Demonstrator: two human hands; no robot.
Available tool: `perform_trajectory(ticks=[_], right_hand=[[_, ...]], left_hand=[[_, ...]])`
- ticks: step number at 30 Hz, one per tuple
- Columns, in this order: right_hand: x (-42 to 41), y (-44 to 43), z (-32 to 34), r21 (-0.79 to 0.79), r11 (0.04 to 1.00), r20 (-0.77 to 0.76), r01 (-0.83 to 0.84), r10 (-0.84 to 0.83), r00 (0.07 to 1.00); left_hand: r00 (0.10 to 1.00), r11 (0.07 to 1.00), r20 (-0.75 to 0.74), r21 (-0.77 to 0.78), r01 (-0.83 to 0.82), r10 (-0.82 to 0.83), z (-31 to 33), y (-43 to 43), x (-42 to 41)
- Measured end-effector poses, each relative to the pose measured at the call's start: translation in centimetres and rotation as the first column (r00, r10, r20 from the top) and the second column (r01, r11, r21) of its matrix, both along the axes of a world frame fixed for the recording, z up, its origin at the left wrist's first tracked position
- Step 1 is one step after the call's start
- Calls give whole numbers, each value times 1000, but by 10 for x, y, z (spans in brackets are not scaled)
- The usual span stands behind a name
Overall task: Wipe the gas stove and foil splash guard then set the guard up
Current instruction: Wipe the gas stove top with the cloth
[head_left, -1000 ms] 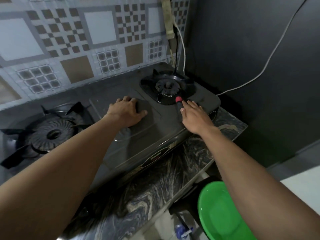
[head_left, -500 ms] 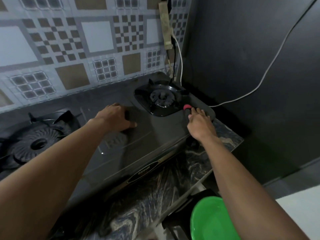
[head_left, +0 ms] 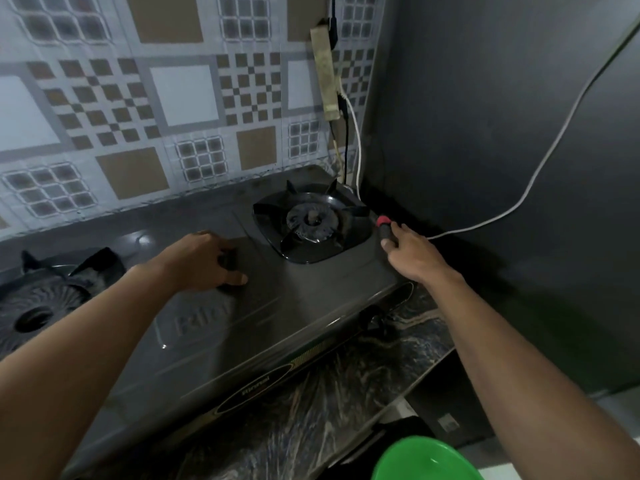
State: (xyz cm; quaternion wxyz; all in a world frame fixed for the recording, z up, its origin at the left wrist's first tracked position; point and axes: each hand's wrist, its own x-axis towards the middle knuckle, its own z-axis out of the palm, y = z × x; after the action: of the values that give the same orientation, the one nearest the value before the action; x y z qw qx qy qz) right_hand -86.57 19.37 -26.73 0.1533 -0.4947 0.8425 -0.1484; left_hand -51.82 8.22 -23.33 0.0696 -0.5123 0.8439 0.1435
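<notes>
Wiping the gas stove (head_left: 263, 327) top; no foil guard in view.

Left hand (head_left: 204, 261) pressed flat on a dark cloth (head_left: 228, 263) mid-stove; right hand (head_left: 414, 252) pinching a red-tipped lighter (head_left: 383, 226) at the right edge, tip pointing toward the wall. Better lifted clear, then long strokes along the stove's left-right length.

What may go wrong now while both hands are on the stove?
The right hand holds a red-tipped object near the white cable; it might snag it. The left hand, pressing a dark cloth, could bump the right burner grate. The green basin below might catch falling dirt.
</notes>
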Motion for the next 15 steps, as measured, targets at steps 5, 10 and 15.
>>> perform_trajectory(ticks=[5, 10, 15], right_hand=[[-14, -20, -1, -95, 993, 82, 68, -61, 995], [-18, -60, 12, -140, 987, 273, 84, -44, 961], [-24, -102, 16, -115, 991, 385, 64, -15, 923]], left_hand=[[999, 999, -17, -11, -35, 35, -4, -8, 2], [1000, 1000, -19, 2, -24, 24, -7, -11, 4], [1000, 999, -14, -25, -27, 27, -13, -10, 7]])
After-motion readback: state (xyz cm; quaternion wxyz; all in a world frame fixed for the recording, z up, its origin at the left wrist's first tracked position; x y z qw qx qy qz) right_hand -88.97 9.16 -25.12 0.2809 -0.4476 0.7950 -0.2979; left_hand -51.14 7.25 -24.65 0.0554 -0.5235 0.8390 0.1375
